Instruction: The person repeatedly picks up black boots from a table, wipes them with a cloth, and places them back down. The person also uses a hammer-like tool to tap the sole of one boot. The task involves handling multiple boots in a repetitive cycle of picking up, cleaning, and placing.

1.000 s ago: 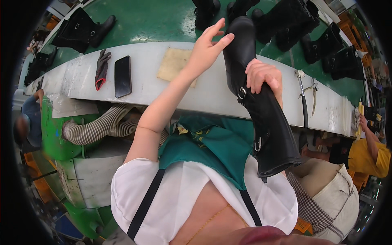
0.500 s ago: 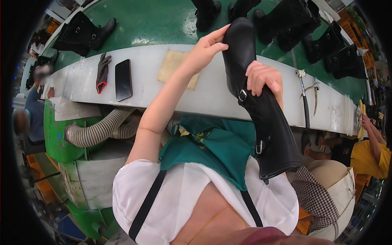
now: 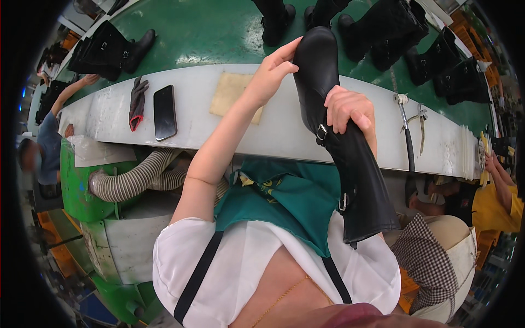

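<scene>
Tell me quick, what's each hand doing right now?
Left hand: fingers pinching the foot of the tall black leather boot.
Right hand: closed around the boot's ankle.

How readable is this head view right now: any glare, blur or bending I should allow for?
Head view: bright, even light; soft glare on the toe of the black boot and on the phone screen. The left hand and right hand are sharp. Fisheye curves the white bench edge; corners are black; the people at the rim look stretched and soft.
</scene>
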`<state>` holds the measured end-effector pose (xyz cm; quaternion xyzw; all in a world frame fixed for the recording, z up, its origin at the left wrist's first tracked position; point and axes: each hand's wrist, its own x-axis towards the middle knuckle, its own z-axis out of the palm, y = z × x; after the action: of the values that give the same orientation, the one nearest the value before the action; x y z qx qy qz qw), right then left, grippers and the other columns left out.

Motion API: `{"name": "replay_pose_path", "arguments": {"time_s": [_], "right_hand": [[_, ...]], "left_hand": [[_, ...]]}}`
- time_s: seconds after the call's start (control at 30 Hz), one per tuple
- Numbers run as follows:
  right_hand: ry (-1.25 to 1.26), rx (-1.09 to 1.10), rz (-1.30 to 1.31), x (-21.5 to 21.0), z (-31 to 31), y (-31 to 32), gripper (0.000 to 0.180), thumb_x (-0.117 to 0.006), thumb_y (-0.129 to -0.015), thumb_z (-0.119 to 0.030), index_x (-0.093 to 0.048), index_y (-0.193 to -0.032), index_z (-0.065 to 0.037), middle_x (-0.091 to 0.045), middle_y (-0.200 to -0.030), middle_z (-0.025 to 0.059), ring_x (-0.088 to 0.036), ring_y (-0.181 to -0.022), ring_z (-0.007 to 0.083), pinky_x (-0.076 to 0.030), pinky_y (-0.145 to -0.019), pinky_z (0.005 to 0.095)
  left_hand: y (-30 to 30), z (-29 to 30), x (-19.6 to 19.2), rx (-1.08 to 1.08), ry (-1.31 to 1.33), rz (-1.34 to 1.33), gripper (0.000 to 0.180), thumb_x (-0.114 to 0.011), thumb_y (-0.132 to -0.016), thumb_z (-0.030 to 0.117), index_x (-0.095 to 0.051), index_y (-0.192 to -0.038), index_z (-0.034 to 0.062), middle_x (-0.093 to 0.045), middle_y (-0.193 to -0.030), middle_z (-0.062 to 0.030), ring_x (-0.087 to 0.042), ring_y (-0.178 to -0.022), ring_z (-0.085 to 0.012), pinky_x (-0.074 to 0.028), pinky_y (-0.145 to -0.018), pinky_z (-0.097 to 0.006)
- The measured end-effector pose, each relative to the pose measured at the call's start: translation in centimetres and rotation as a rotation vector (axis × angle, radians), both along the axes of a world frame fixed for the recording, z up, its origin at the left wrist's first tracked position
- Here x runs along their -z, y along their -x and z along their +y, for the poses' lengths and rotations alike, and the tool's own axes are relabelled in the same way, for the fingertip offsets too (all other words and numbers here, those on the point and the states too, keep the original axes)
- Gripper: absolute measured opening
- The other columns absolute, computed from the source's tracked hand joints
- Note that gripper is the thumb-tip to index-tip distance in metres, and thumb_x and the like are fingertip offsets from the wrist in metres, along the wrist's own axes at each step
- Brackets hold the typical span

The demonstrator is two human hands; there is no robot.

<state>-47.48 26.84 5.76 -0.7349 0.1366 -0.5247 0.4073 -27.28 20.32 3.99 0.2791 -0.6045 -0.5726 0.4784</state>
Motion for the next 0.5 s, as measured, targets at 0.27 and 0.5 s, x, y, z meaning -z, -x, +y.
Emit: {"name": "replay_pose_path", "arguments": {"time_s": [0.27, 0.5], "right_hand": [[0.019, -0.008, 0.001, -0.3, 0.0, 0.0, 0.044, -0.041, -0.084, -0.031, -0.045, -0.049, -0.006, -0.049, -0.049, 0.0049, -0.051, -0.05, 0.0198, -0.041, -0.071, 0.0343], [0.03, -0.011, -0.046, 0.4, -0.2, -0.3, 0.048, -0.043, -0.086, -0.034, -0.043, -0.046, -0.008, -0.048, -0.045, 0.0024, -0.049, -0.046, 0.0195, -0.039, -0.067, 0.0335]], "left_hand": [[0.2, 0.5, 1.3, 0.039, -0.105, 0.004, 0.063, -0.041, -0.089, 0.026, -0.032, -0.147, 0.0045, -0.045, -0.142, -0.0066, -0.044, -0.126, -0.0153, -0.032, -0.107, -0.037], [0.2, 3.0, 4.6, 0.097, -0.208, 0.01, 0.071, -0.039, -0.096, 0.048, -0.023, -0.151, 0.0056, -0.039, -0.146, -0.0105, -0.04, -0.131, -0.0234, -0.032, -0.108, -0.044]]}}
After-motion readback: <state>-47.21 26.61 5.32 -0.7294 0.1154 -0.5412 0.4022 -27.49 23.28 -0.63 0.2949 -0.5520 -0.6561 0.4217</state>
